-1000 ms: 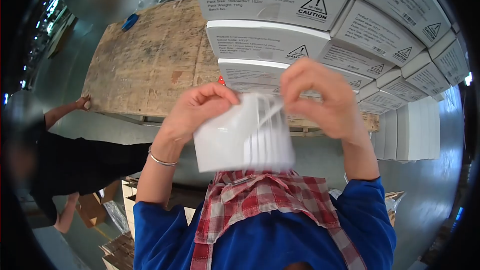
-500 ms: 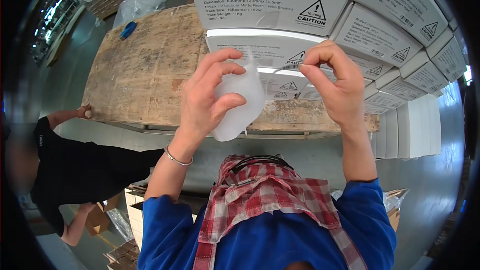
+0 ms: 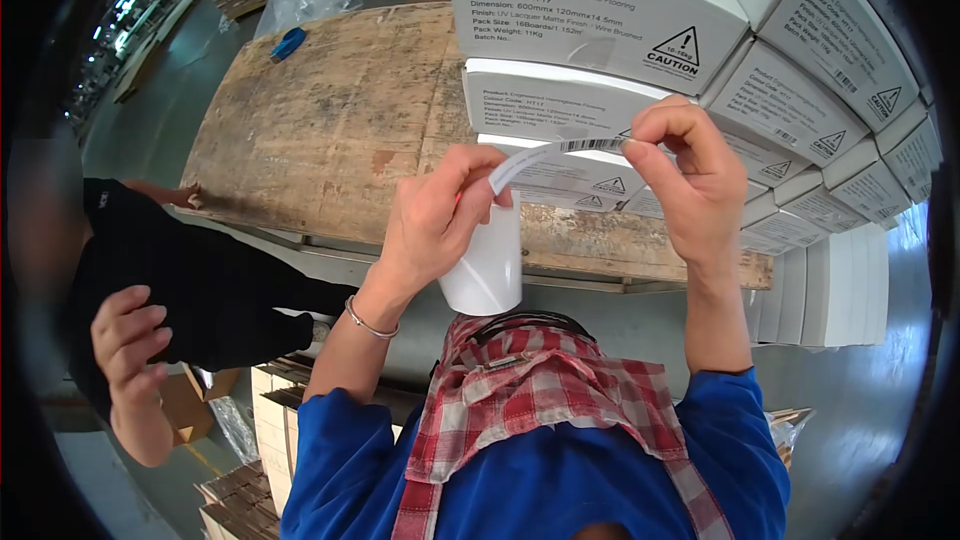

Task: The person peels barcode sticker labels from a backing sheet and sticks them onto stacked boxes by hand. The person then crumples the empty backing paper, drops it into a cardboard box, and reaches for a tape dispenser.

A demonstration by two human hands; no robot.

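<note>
A narrow white label strip (image 3: 540,155) with a printed barcode arches between my two hands. My right hand (image 3: 690,175) pinches its right end between thumb and forefinger. With closed fingers, my left hand (image 3: 435,220) holds the curled white sheet (image 3: 485,265), which hangs below it, and the strip's left end touches these fingers. Behind the hands stand stacked white boxes (image 3: 590,5) with printed product text and caution triangles.
The boxes rest on a worn wooden table (image 3: 330,120) with a blue object (image 3: 288,43) at its far left. A co-worker in black (image 3: 190,270) stands at the left, one hand raised. Cartons (image 3: 195,405) lie low at the left.
The strip now spans both hands, and my left fingers have closed in on the sheet and strip. The co-worker's nearer hand has risen. The view has shifted, moving table and boxes slightly right.
</note>
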